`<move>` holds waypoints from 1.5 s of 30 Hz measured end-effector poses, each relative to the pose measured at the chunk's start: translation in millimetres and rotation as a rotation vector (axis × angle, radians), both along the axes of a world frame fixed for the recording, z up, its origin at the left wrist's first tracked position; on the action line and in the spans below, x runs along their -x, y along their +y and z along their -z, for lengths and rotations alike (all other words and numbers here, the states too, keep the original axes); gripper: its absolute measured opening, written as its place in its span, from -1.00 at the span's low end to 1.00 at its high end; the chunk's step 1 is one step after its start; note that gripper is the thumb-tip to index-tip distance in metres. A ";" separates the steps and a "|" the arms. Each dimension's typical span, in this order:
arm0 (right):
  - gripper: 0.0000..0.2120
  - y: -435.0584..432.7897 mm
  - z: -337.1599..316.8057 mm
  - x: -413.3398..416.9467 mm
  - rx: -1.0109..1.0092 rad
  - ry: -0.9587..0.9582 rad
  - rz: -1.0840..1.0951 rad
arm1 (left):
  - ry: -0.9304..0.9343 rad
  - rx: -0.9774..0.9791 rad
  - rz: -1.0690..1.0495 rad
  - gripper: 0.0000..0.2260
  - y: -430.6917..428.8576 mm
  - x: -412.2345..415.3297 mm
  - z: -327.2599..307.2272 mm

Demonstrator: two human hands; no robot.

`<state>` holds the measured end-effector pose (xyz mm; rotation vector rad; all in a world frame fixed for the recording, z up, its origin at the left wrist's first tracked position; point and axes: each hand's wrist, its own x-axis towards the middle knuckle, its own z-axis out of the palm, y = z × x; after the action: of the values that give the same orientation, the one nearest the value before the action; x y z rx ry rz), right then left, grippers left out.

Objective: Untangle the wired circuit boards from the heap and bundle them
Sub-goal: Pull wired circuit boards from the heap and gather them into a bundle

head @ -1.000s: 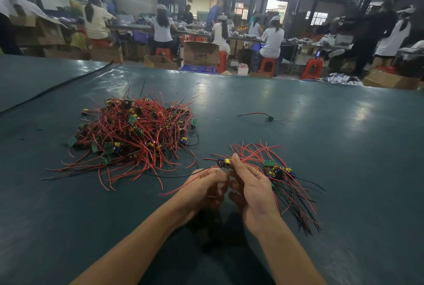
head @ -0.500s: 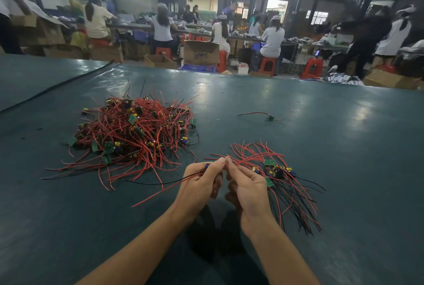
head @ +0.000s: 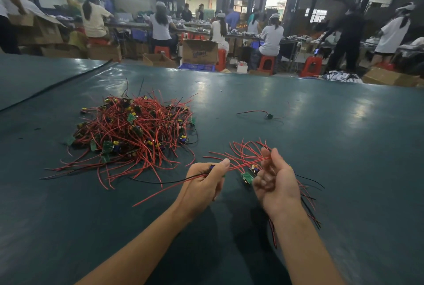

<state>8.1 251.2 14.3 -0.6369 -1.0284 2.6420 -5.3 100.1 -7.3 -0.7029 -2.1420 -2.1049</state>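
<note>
Holds a wired board (head: 212, 167) in the left hand (head: 202, 185), grip curled close round it, black and red leads trailing left. Pinches its red wires (head: 245, 164) in the right hand (head: 277, 179), grip shut at the fingertips. Under the right hand, a bundle (head: 247, 176) lying on the worktop (head: 332, 158); heap (head: 135, 128) well apart, left.

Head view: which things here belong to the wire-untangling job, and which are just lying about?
In the job: heap of wired boards; wired board gripped by left hand; its red wires pinched by right hand; sorted bundle under that hand.
Lying about: stray wired piece farther up the table; cardboard box and red stools beyond.
</note>
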 end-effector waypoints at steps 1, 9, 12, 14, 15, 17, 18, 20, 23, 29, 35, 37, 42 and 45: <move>-0.71 0.3 -0.1 -0.4 0.026 0.005 -0.001 | -0.012 -0.003 0.006 -0.51 0.5 -0.7 -0.2; -0.16 -30.5 1.9 -12.6 -0.211 0.072 -0.071 | -0.134 -0.112 0.009 -0.46 0.6 -2.2 -4.7; 0.03 -50.6 4.5 -18.3 -0.317 0.185 -0.099 | -0.156 -0.120 -0.040 -0.48 0.7 -1.7 -6.8; 0.07 -57.7 6.6 -20.6 -0.345 0.202 -0.101 | -0.173 -0.128 -0.068 -0.52 0.6 -1.3 -5.8; 0.07 -59.5 7.7 -20.8 -0.339 0.202 -0.103 | -0.181 -0.134 -0.076 -0.53 0.6 -1.0 -5.3; 0.07 -60.0 8.9 -20.5 -0.299 0.207 -0.112 | -0.197 -0.150 -0.081 -0.54 0.7 -0.7 -4.9; 0.07 -59.3 8.9 -20.4 -0.281 0.210 -0.114 | -0.208 -0.163 -0.083 -0.54 0.7 -0.2 -4.6; 0.05 -55.6 9.2 -19.3 -0.263 0.223 -0.111 | -0.248 -0.196 -0.109 -0.53 -0.2 1.4 -4.4; -0.02 -48.7 8.5 -17.7 -0.293 0.236 -0.102 | -0.305 -0.250 -0.168 -0.52 -5.1 6.7 -2.2; -0.70 -61.6 14.4 -15.3 -0.642 0.168 -0.119 | -0.243 -0.193 -0.097 -0.55 -3.5 6.9 1.3; -0.75 -59.6 14.6 -13.3 -0.628 0.147 -0.074 | -0.121 -0.069 0.069 -0.57 0.4 1.1 0.4; -0.72 -56.9 12.8 -12.2 -0.581 0.090 -0.059 | -0.105 -0.058 0.062 -0.56 0.0 0.9 0.1; -0.75 -33.7 7.0 -5.7 -0.416 -0.043 0.048 | -0.067 -0.007 0.065 -0.46 0.4 -0.3 -0.3; -0.79 -15.8 3.6 -2.2 -0.306 -0.046 0.128 | -0.059 0.018 0.090 -0.52 3.4 -3.8 -3.1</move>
<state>10.2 235.4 10.7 -0.6703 -1.3226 2.3054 -1.5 103.5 -4.3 -0.7622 -2.2028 -2.1796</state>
